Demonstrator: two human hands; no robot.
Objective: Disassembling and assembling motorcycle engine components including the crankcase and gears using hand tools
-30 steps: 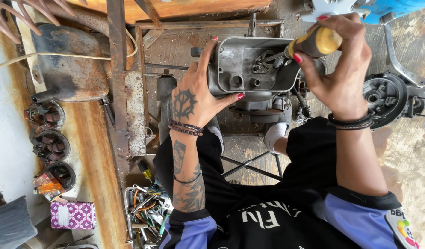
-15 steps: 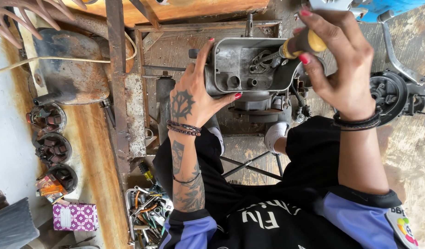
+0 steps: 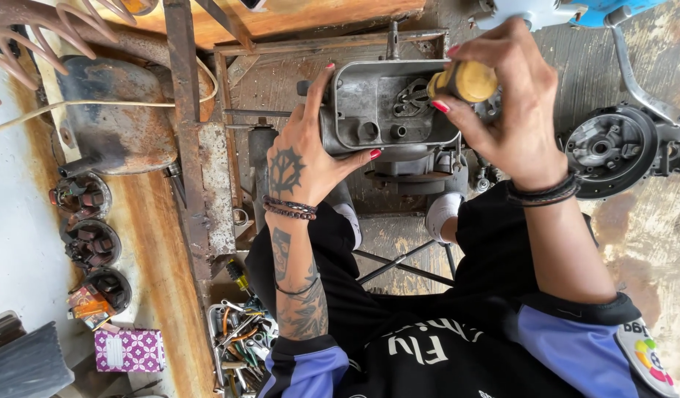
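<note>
While the rusty steel frame (image 3: 200,169) and the wooden boards (image 3: 281,15) fill the upper and left part of the view, a grey metal engine casing (image 3: 388,110) sits at the centre, its open, hollow side turned up toward the camera. To the right of it, well apart, lies a round dark brake drum plate (image 3: 609,151) on the worn floor (image 3: 650,236), with a bent chrome lever (image 3: 639,81) above it. At the far left, a dented, rusted tank (image 3: 115,121) rests beside three round dark coil parts (image 3: 89,239) lined up along a pale counter (image 3: 15,221). Below the frame, a tray of mixed hand tools (image 3: 240,335) stands near a small purple patterned box (image 3: 130,350).

The left hand (image 3: 303,162) is closed over the left wall of the casing, fingers stretched up along its edge and the thumb pressed under its lower rim. The right hand (image 3: 502,103) is wrapped around the yellow wooden handle of a screwdriver (image 3: 465,81), which is held over the casing's upper right corner; its shaft is hidden by the handle and fingers, so the tip cannot be made out.
</note>
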